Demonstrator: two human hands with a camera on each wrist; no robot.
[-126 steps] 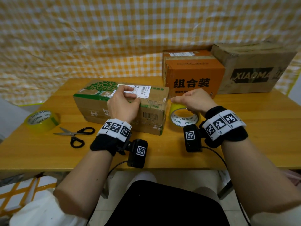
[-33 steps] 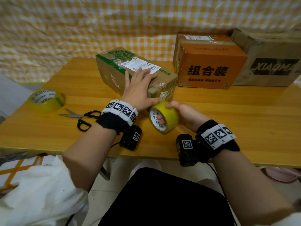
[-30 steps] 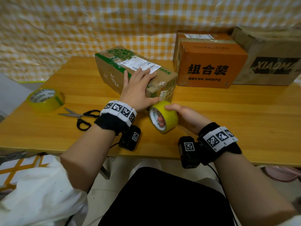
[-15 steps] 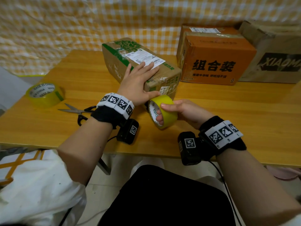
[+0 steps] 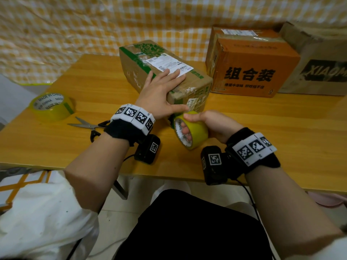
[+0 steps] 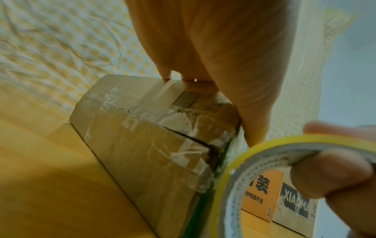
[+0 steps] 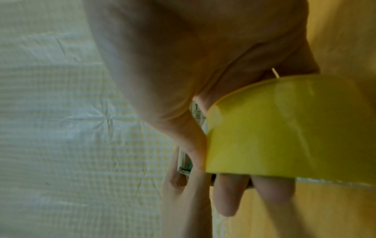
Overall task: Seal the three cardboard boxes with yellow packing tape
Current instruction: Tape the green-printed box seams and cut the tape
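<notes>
A long brown box with green print [image 5: 165,66] [image 6: 146,145] lies at an angle in the middle of the wooden table [image 5: 281,132]. My left hand [image 5: 159,91] [image 6: 213,56] lies flat on its top near the shipping label, fingers straight, thumb down over its near end. My right hand [image 5: 210,122] [image 7: 183,80] grips a yellow tape roll [image 5: 191,132] [image 6: 254,169] [image 7: 284,128] right at that near end, fingers through the core and thumb on the outside. An orange box [image 5: 249,62] and a brown XIAOMA box [image 5: 319,59] stand behind on the right.
A second yellow tape roll [image 5: 51,106] lies flat at the table's left edge. Black-handled scissors [image 5: 88,126] rest just left of my left wrist. A yellow checked cloth [image 5: 75,25] hangs behind the table.
The long box has been turned from lying crosswise so that one end points at me. My right hand has brought the roll up to that near end, and over the last second it has barely moved.
</notes>
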